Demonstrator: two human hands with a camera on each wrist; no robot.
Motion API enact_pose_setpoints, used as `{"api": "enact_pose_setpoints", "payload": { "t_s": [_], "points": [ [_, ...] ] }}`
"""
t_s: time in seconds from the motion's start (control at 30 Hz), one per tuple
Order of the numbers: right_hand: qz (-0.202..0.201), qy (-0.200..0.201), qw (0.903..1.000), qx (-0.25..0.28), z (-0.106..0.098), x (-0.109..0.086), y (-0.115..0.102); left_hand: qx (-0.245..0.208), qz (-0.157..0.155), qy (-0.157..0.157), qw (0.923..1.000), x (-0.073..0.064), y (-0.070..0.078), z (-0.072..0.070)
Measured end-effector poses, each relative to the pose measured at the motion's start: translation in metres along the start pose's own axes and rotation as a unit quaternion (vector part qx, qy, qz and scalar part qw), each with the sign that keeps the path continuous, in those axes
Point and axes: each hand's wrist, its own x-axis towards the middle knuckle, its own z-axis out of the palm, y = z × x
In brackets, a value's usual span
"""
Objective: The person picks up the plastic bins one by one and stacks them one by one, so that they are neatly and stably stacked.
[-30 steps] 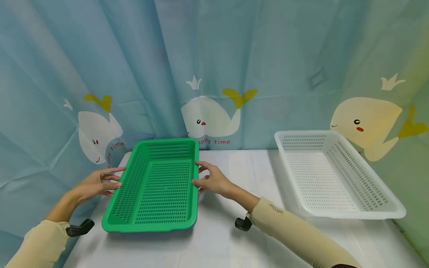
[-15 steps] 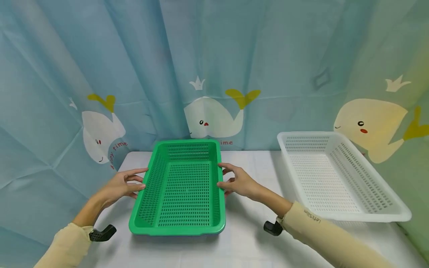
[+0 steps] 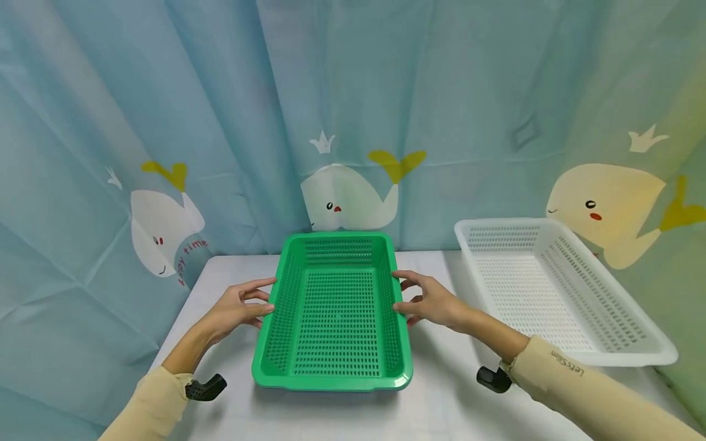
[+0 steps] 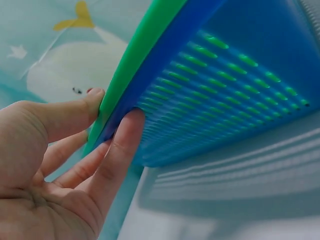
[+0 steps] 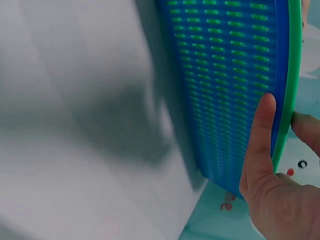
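A green plastic basket (image 3: 337, 318) with slotted walls is on the white table in the head view. It is nested in a blue basket (image 4: 200, 95), whose outer wall shows in both wrist views. My left hand (image 3: 237, 311) grips the left rims, thumb on the green rim and fingers against the blue wall underneath. On the opposite side my right hand (image 3: 432, 301) pinches the rims in the same manner, one finger lying along the blue wall (image 5: 225, 75). Whether the stack touches the table or hovers just over it, I cannot tell.
To the right a white slotted basket (image 3: 612, 355) stands near the table's right side. Behind the table (image 3: 430, 404) hangs a light blue curtain (image 3: 353, 79) with whale prints. Black wrist cameras sit at both cuffs.
Both hands have carried the green and blue baskets rightward across the table, from the left end toward the middle. The white basket has stayed in place.
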Motion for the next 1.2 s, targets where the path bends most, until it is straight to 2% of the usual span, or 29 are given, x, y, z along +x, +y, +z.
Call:
{"api": "enact_pose_setpoints", "payload": {
  "t_s": [0.2, 0.47, 0.77, 0.97, 1.2],
  "points": [
    [0.011, -0.001, 0.9999, -0.011, -0.020, -0.010, 0.001, -0.017, 0.009, 0.001, 0.9998, 0.015, 0.000, 0.021],
    [0.039, -0.005, 0.9991, -0.018, -0.047, -0.020, -0.002, -0.037, 0.022, -0.011, 0.9990, 0.031, 0.009, 0.047],
    [0.051, 0.000, 0.9985, -0.021, -0.077, -0.028, 0.007, -0.075, 0.023, -0.015, 0.9968, 0.047, 0.015, 0.070],
    [0.050, -0.003, 0.9986, -0.016, -0.090, -0.031, 0.013, -0.092, 0.025, -0.014, 0.9953, 0.056, 0.017, 0.081],
    [0.044, -0.009, 0.9988, -0.019, -0.094, -0.030, 0.015, -0.102, 0.021, -0.005, 0.9945, 0.059, 0.016, 0.085]
  ]
}}
